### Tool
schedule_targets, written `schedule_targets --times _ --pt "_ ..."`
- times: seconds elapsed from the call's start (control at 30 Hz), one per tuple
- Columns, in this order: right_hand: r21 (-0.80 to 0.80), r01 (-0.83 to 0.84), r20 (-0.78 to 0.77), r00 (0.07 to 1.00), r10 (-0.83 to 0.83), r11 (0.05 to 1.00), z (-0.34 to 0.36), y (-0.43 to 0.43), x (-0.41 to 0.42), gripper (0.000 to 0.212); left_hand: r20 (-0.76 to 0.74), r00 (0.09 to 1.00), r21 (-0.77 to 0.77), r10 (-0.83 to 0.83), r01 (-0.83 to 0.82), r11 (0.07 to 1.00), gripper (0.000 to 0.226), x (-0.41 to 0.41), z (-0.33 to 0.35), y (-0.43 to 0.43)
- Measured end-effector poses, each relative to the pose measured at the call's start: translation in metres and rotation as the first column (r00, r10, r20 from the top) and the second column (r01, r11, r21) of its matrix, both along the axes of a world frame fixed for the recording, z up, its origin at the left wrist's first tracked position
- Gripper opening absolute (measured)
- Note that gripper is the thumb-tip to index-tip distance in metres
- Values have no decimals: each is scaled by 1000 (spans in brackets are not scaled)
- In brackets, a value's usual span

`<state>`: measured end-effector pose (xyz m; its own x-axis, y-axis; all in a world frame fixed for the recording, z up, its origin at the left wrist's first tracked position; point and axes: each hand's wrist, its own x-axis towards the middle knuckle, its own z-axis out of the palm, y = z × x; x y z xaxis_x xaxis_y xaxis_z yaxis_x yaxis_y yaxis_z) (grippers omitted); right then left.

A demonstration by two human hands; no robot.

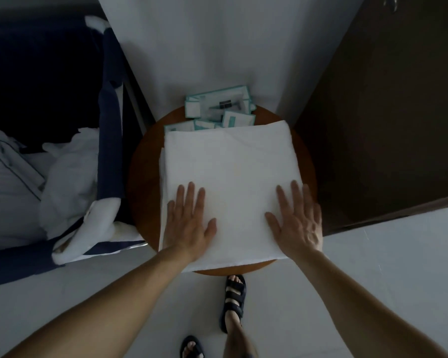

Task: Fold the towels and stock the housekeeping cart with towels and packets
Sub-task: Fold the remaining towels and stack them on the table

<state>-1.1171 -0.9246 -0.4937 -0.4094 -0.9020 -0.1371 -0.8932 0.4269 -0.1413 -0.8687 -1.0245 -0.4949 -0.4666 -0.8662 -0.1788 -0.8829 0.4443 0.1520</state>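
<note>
A white towel (230, 171), folded into a thick square, lies on a round brown table (140, 177). My left hand (189, 220) rests flat on its near left part with fingers spread. My right hand (295, 220) lies flat on the near right part, fingers apart too. Neither hand grips anything. Several white packets with teal borders (217, 107) lie in a heap at the table's far edge, partly under the towel. The dark blue housekeeping cart (109, 125) stands to the left, holding white linen (67, 182).
A white wall (204, 47) rises right behind the table. A dark brown cabinet (386, 112) stands close on the right. My sandalled feet (233, 301) are on the pale floor under the table's near edge. A white towel (98, 223) hangs over the cart's corner.
</note>
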Motion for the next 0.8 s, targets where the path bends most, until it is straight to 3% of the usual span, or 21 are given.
schedule_targets --times 0.17,0.43,0.63,0.8 --pt "156 -87 18 996 85 984 -25 -2 -5 73 92 995 138 -26 13 990 80 8 -33 -10" --pt "236 -109 61 993 97 966 -18 -10 -10 74 48 999 198 -14 4 980 79 3 -16 -17" --pt "-64 -223 39 973 225 973 48 -81 21 71 -54 997 -5 51 -51 999 74 -21 72 -84" --pt "-257 -331 165 911 378 908 113 -159 85 71 -121 976 -85 184 -195 977 72 24 136 -132"
